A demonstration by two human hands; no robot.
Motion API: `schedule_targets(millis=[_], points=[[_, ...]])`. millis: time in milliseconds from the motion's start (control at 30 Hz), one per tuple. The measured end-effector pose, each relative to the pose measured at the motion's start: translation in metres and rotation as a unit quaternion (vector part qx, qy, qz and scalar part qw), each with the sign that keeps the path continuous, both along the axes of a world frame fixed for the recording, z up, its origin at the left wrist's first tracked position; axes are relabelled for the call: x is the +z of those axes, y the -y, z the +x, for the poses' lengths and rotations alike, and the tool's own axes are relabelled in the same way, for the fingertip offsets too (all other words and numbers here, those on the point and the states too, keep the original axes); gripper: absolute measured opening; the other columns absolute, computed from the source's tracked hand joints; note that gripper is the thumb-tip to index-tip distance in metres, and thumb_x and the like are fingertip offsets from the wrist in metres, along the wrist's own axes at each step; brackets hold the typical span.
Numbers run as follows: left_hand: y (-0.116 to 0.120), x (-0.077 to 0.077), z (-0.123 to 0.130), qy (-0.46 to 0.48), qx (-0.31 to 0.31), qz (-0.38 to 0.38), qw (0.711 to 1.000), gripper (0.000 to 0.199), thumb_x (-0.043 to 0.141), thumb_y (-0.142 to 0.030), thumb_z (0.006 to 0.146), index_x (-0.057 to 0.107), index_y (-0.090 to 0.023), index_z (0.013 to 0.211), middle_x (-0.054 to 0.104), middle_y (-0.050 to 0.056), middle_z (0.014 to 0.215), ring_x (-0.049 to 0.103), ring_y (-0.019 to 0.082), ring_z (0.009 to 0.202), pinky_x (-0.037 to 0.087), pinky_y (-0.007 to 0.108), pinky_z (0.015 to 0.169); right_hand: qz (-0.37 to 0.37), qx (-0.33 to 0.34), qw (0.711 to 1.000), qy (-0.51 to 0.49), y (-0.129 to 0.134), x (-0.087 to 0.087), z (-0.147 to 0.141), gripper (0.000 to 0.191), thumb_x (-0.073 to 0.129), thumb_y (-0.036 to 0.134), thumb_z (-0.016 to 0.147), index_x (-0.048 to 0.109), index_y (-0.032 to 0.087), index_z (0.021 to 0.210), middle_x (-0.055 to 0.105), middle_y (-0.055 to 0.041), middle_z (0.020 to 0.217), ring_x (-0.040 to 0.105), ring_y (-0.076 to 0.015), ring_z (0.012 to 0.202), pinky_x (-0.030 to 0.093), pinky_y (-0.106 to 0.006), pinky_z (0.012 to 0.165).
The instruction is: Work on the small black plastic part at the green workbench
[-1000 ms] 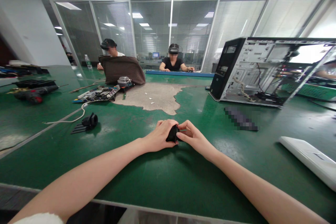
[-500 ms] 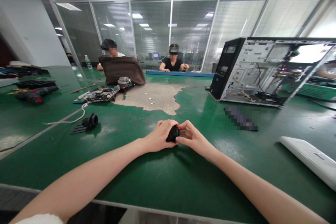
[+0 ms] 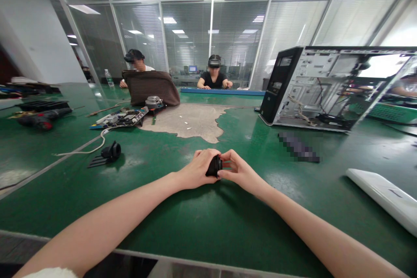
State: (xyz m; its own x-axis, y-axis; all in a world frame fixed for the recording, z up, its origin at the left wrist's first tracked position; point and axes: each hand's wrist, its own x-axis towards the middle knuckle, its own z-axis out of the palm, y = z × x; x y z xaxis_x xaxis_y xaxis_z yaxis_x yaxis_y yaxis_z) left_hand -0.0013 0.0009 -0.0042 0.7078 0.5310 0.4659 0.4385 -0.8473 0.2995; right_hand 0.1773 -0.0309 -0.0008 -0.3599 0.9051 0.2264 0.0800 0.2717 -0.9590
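Note:
Near the middle of the green table, a small black part (image 3: 213, 167) with a ringed end sits between my hands; its exact kind I cannot make out. My left hand (image 3: 197, 168) wraps round it from the left, palm down. From the right, my right hand (image 3: 239, 169) pinches its ringed end between thumb and fingertips. Both hands stay close to the tabletop. Off to the left lies another black piece (image 3: 110, 152), with a round collar and several long prongs.
An opened computer case (image 3: 293, 89) stands at the right, with a dark pixelated object (image 3: 299, 147) before it and a white slab (image 3: 384, 195) nearer. A circuit board (image 3: 120, 118), white cable (image 3: 102, 141) and drill (image 3: 44, 117) lie left. Two people sit across the table (image 3: 156, 221).
Both hands keep the same hold on the black part, with hardly any movement. The view has shifted very slightly.

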Motion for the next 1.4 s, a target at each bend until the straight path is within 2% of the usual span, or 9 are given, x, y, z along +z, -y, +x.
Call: schedule_targets(millis=[67,233,367,467,633,800,967,1200,1400], points=[[-0.0002,-0.0004,0.0001,-0.001,0.001,0.002,1.0,0.055,0.062,-0.027,0.072,0.028,-0.022,0.115,0.046,0.007,0.112,0.045,0.022,0.105,0.029,0.038,0.091,0.005,0.005,1.0,-0.009,0.0021,0.0015,-0.0004,0.029,0.067,0.023,0.068,0.044,0.021,0.086,0.051,0.0003,0.092,0.056,-0.0157,0.087,0.046,-0.031,0.076],[-0.001,-0.0014,0.0012,0.003,0.004,0.007,1.0,0.054,0.061,-0.031,0.073,0.028,-0.022,0.115,0.046,0.006,0.111,0.045,0.022,0.105,0.029,0.037,0.091,0.003,-0.026,1.0,-0.009,0.0019,0.0022,-0.0042,0.024,0.063,0.032,0.072,0.044,0.021,0.081,0.051,0.0011,0.086,0.056,-0.0132,0.076,0.047,-0.03,0.07],[-0.0008,-0.0011,0.0018,0.001,0.004,0.006,1.0,0.054,0.061,-0.031,0.073,0.028,-0.022,0.115,0.046,0.007,0.112,0.045,0.023,0.105,0.029,0.037,0.091,-0.009,-0.051,0.999,0.004,-0.0025,-0.0018,-0.0039,0.031,0.065,0.034,0.07,0.045,0.021,0.088,0.052,-0.0012,0.093,0.056,-0.0159,0.084,0.048,-0.033,0.074],[-0.0004,-0.0006,0.0014,0.001,0.003,0.005,1.0,0.055,0.062,-0.031,0.072,0.028,-0.022,0.115,0.046,0.007,0.113,0.045,0.023,0.106,0.029,0.038,0.091,-0.017,-0.036,0.999,0.017,-0.004,-0.0037,-0.0017,0.032,0.063,0.034,0.072,0.046,0.02,0.094,0.054,-0.0035,0.095,0.056,-0.0175,0.089,0.046,-0.037,0.08],[-0.0006,-0.0009,0.0006,0.0,0.001,0.0,1.0,0.055,0.061,-0.028,0.072,0.028,-0.023,0.115,0.047,0.007,0.113,0.046,0.023,0.105,0.029,0.038,0.091,-0.009,0.015,1.0,-0.017,-0.0002,-0.0011,0.0001,0.033,0.069,0.032,0.067,0.043,0.023,0.087,0.054,-0.0001,0.093,0.058,-0.0159,0.085,0.048,-0.034,0.076],[-0.0015,-0.0018,0.0009,0.005,0.006,0.003,1.0,0.055,0.061,-0.031,0.072,0.029,-0.023,0.115,0.047,0.006,0.111,0.046,0.023,0.105,0.029,0.037,0.092,-0.002,-0.027,1.0,-0.006,0.002,0.0019,-0.0031,0.027,0.064,0.036,0.071,0.044,0.022,0.082,0.053,0.0001,0.09,0.058,-0.0144,0.079,0.048,-0.032,0.073],[-0.0012,-0.0012,0.001,0.0,0.004,0.006,1.0,0.055,0.062,-0.031,0.072,0.028,-0.023,0.115,0.047,0.006,0.112,0.046,0.023,0.106,0.029,0.037,0.092,-0.015,-0.047,0.999,0.009,-0.0027,-0.0033,-0.0026,0.033,0.064,0.033,0.071,0.044,0.021,0.094,0.052,-0.0029,0.094,0.057,-0.0165,0.085,0.049,-0.034,0.075],[-0.0001,0.0002,0.0007,-0.001,0.003,-0.006,1.0,0.055,0.061,-0.028,0.071,0.029,-0.023,0.115,0.047,0.006,0.112,0.046,0.023,0.105,0.029,0.038,0.091,0.007,0.015,1.0,-0.007,-0.0001,-0.0005,0.0016,0.031,0.069,0.029,0.068,0.046,0.022,0.087,0.055,0.0,0.094,0.058,-0.0166,0.088,0.049,-0.034,0.077],[-0.0003,0.0006,0.0013,0.0,0.002,-0.002,1.0,0.054,0.06,-0.031,0.073,0.028,-0.022,0.116,0.047,0.007,0.112,0.046,0.023,0.106,0.029,0.038,0.091,0.004,-0.04,0.999,-0.002,0.0003,0.0022,-0.0025,0.025,0.063,0.035,0.071,0.046,0.021,0.082,0.053,-0.0001,0.089,0.058,-0.015,0.078,0.048,-0.032,0.071]])
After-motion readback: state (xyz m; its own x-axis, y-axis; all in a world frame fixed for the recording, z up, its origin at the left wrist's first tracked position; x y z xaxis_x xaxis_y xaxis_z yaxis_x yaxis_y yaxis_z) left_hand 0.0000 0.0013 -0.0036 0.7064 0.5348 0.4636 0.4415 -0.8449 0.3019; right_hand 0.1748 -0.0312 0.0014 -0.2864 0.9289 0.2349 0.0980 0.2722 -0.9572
